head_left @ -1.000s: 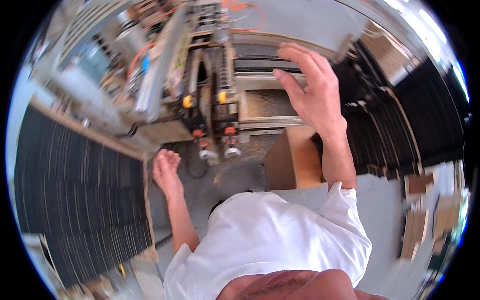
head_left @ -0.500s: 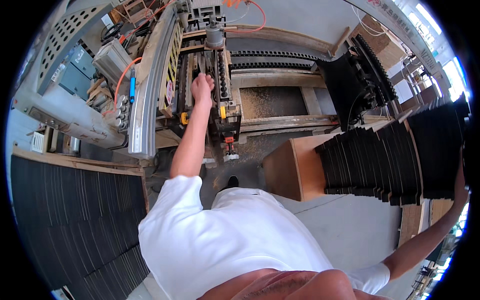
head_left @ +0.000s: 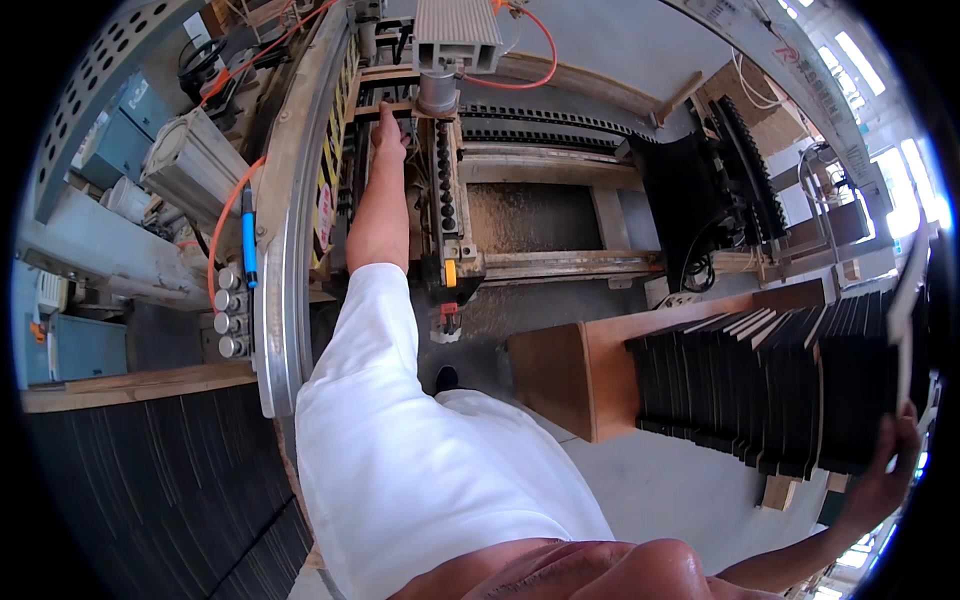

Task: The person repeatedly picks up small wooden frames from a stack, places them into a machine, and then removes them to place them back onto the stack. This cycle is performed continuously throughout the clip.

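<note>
The shirt (head_left: 400, 450) is plain white. The boards (head_left: 790, 385) stacked on edge at the right are black with pale edges, and the board (head_left: 905, 310) held up at the far right shows a pale, off-white face. The box (head_left: 570, 375) beside them is brown. The machine frame (head_left: 285, 210) is silver-grey metal with a yellow-and-black warning strip (head_left: 345, 150). An orange hose (head_left: 225, 215) and a blue cylinder (head_left: 248, 235) run along it. The dark slabs (head_left: 130, 480) at lower left are black with fine lines.
</note>
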### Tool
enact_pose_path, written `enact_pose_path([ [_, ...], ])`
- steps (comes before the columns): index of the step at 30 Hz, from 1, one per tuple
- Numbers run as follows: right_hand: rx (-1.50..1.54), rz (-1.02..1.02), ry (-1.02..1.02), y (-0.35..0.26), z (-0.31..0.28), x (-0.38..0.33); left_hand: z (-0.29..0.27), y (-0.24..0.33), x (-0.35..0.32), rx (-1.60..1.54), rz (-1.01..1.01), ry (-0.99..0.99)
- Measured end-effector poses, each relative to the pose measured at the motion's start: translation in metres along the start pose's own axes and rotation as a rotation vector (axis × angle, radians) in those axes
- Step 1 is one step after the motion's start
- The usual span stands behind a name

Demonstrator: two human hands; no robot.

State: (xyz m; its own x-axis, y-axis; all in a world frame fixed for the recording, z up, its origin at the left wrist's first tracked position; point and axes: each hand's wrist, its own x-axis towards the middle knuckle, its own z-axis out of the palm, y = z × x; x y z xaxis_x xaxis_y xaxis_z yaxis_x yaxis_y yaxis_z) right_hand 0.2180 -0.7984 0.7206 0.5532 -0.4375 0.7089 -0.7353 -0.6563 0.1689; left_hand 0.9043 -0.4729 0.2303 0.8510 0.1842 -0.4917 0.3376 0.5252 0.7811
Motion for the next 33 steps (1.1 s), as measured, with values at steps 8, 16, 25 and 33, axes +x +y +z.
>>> enact_pose_path([
  [8, 0.644, -0.551, -0.172, -0.23, 0.053, -0.051, -0.004, 0.01, 0.035, -0.209, 0.091, 0.144],
  [16, 1.099, -0.652, -0.321, -0.366, 0.211, -0.074, -0.056, -0.05, -0.11, -0.148, 0.012, 0.017],
  [25, 1.321, -0.951, -0.373, -0.54, 0.313, -0.121, -0.133, -0.081, -0.194, -0.382, 0.136, -0.362],
  [33, 1.342, -1.187, -0.379, -0.569, 0.334, -0.119, -0.129, -0.088, -0.194, -0.466, 0.153, -0.206],
])
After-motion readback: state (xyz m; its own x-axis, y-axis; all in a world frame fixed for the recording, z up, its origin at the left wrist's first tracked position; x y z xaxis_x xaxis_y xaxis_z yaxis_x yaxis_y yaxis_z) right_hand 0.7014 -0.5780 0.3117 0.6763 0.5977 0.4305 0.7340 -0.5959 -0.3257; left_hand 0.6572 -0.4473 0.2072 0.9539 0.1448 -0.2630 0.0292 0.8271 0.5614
